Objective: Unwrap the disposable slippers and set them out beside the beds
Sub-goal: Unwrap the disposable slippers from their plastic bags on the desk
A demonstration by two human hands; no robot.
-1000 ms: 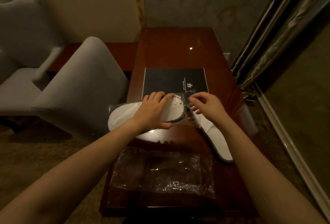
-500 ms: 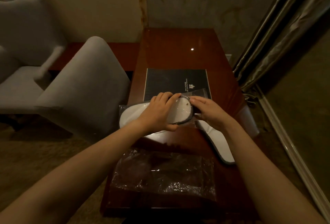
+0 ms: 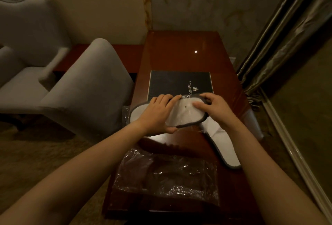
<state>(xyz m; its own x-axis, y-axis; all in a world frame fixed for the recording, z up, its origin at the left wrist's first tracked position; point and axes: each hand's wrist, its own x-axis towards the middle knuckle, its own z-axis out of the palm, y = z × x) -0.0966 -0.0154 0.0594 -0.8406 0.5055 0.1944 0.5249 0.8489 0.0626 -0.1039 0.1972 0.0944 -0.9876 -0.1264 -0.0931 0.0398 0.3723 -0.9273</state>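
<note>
Left of the grip: two grey upholstered chairs, matte soft fabric. The nearer chair (image 3: pixel 86 95) has a rounded back and stands just beside the table edge; the farther chair (image 3: pixel 23 45) is behind it, well apart from the hands.

At the grip: one held slipper (image 3: pixel 185 117), white, flat and oval, with a fleecy face and a dark grey bound rim. It lies crosswise above the glossy red-brown wooden table (image 3: pixel 179 50). Clear film (image 3: pixel 126 115), crinkled and shiny, shows past its left end and glints across its top.
- The left hand (image 3: pixel 158 111) grips the slipper's middle, fingers curled over the far rim, thumb under the near rim.
- The right hand (image 3: pixel 215 110) grips the right end, thumb flat on the white face, fingers hooked over the far rim.
- Whether either hand pinches film alone, cannot tell.

Beyond the grip: one black rectangular folder (image 3: pixel 179 83), flat on the table, with a small pale crest and a line of print too small to read. The held slipper overlaps its near edge.

Below the grip, toward the person: one loose wrapper (image 3: pixel 167 176), clear plastic, wrinkled, lying flat on the table.

Right of the grip and nearer: a second slipper (image 3: pixel 224 147), unwrapped, same white with a grey rim, lying on the table, long axis slanting away from the right wrist.

Far right: a heavy curtain (image 3: pixel 280 45), sheeny folds, hanging to the floor.

Count: two slippers, two chairs, one folder, one loose wrapper.
</note>
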